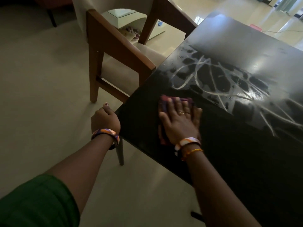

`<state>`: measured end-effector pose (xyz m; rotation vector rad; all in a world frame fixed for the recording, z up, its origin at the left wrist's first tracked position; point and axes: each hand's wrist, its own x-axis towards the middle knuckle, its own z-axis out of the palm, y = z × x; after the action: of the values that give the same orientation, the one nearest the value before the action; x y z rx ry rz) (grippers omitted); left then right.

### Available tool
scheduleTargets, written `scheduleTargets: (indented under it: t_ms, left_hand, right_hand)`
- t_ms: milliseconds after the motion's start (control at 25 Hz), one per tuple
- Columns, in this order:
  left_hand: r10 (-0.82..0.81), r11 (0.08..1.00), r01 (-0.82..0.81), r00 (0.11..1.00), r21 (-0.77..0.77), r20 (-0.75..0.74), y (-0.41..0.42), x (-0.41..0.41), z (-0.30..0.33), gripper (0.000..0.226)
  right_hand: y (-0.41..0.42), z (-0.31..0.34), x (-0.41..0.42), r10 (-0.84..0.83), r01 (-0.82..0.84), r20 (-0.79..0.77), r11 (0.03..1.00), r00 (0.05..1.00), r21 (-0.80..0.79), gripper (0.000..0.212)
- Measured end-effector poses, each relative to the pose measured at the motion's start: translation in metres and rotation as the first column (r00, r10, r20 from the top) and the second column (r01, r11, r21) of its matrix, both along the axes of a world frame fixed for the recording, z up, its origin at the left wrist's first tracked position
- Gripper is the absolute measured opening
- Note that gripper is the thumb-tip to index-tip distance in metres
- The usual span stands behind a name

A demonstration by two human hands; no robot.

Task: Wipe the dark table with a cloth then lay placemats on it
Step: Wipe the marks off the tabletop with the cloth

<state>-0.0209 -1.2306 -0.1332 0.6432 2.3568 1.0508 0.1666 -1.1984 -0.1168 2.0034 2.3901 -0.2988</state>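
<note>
1. The far part of the worktop is left open beyond the pale streaks.
2. The worktop's left edge is crowded by a wooden chair pushed against it.
3. Open floor is seen left of the chair.

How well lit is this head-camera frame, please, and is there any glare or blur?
Head view: dim overall; window glare on the dark table shows pale streaks; the right hand on the cloth is slightly soft; wide-angle bending tilts the chair.
</note>
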Motion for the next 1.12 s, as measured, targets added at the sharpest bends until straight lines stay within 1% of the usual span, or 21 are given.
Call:
scheduleTargets:
  t_ms: [80,120,160,240,280,320,360,400,440,520,560,600,680,720,800,840,880,920,1000,1040,1120]
  left_hand:
    - [0.021,1.0,-0.021,1.0,0.017,0.001,0.001,0.001,-0.003,0.048]
    - [0.031,0.999,-0.031,1.0,0.027,0.001,0.001,0.002,-0.003,0.047]
    - [0.04,0.999,-0.041,0.999,0.035,0.007,0.001,0.002,-0.004,0.046]
    - [0.064,0.996,-0.065,0.998,0.053,0.022,0.003,0.001,-0.007,0.045]
    - [0.072,0.995,-0.073,0.997,0.061,0.023,0.003,0.0,-0.007,0.045]
    - [0.079,0.994,-0.08,0.997,0.069,0.02,0.002,0.0,-0.007,0.044]
    - [0.079,0.994,-0.08,0.997,0.077,0.016,0.002,0.0,-0.008,0.044]
    - [0.079,0.993,-0.079,0.997,0.084,0.006,0.002,0.0,-0.009,0.044]
    - [0.086,0.992,-0.085,0.996,0.089,-0.007,0.002,0.0,-0.009,0.044]
    - [0.111,0.989,-0.107,0.993,0.104,-0.027,0.003,-0.001,-0.012,0.044]
    - [0.123,0.987,-0.118,0.992,0.111,-0.037,0.004,-0.001,-0.013,0.043]
    - [0.133,0.985,-0.127,0.99,0.119,-0.047,0.003,-0.001,-0.013,0.042]
    - [0.143,0.98,-0.133,0.988,0.146,-0.059,0.002,0.001,-0.01,0.039]
    - [0.146,0.977,-0.133,0.987,0.164,-0.069,0.002,0.001,-0.009,0.037]
    - [0.17,0.971,-0.147,0.979,0.189,-0.111,0.003,0.0,-0.009,0.036]
    - [0.19,0.967,-0.162,0.973,0.197,-0.132,0.003,0.0,-0.009,0.035]
    - [0.207,0.962,-0.177,0.969,0.207,-0.137,0.002,0.0,-0.009,0.034]
    - [0.219,0.957,-0.187,0.967,0.222,-0.127,0.001,0.002,-0.008,0.033]
    - [0.215,0.951,-0.191,0.974,0.243,-0.073,-0.002,0.005,-0.006,0.031]
    - [0.203,0.953,-0.188,0.978,0.237,-0.04,-0.003,0.005,-0.004,0.032]
    - [0.187,0.957,-0.196,0.98,0.212,0.061,-0.008,0.002,-0.003,0.035]
  right_hand:
    - [0.013,0.004,0.031,-0.244,0.244,0.074,0.97,0.967,0.01,0.058]
    - [0.021,0.005,0.029,-0.279,0.279,0.091,0.96,0.956,0.012,0.059]
    - [0.026,0.004,0.015,-0.243,0.242,0.075,0.97,0.967,0.014,0.06]
    - [0.033,-0.001,-0.032,0.004,-0.004,-0.027,1.0,1.0,0.009,0.061]
    - [0.034,-0.001,-0.055,0.163,-0.162,-0.057,0.987,0.985,0.014,0.06]
    - [0.04,-0.002,-0.072,0.315,-0.314,-0.068,0.949,0.947,0.025,0.059]
    - [0.054,-0.003,-0.084,0.422,-0.42,-0.067,0.907,0.904,0.036,0.058]
    - [0.076,-0.004,-0.09,0.479,-0.477,-0.045,0.878,0.877,0.042,0.055]
    - [0.101,-0.002,-0.092,0.481,-0.48,-0.01,0.876,0.876,0.048,0.051]
    - [0.145,0.002,-0.088,0.382,-0.383,0.029,0.923,0.924,0.034,0.045]
    - [0.155,0.004,-0.087,0.355,-0.356,0.023,0.934,0.934,0.022,0.044]
    - [0.154,0.003,-0.088,0.373,-0.374,0.034,0.927,0.927,0.033,0.043]
    - [0.12,-0.001,-0.099,0.504,-0.509,0.07,0.853,0.861,0.114,0.044]
    - [0.094,-0.004,-0.106,0.594,-0.594,0.041,0.794,0.803,0.126,0.043]
    - [0.057,-0.006,-0.115,0.716,-0.715,0.002,0.697,0.698,0.056,0.043]
    - [0.06,-0.003,-0.116,0.734,-0.734,0.0,0.679,0.679,0.027,0.041]
    - [0.076,0.002,-0.115,0.712,-0.712,0.004,0.702,0.702,0.004,0.039]
    - [0.094,0.007,-0.112,0.657,-0.657,0.012,0.754,0.753,-0.012,0.037]
    - [0.121,0.01,-0.098,0.519,-0.521,0.056,0.853,0.853,0.018,0.04]
    - [0.123,0.007,-0.094,0.49,-0.493,0.079,0.869,0.868,0.039,0.041]
    - [0.098,0.0,-0.097,0.534,-0.539,0.084,0.84,0.841,0.062,0.042]
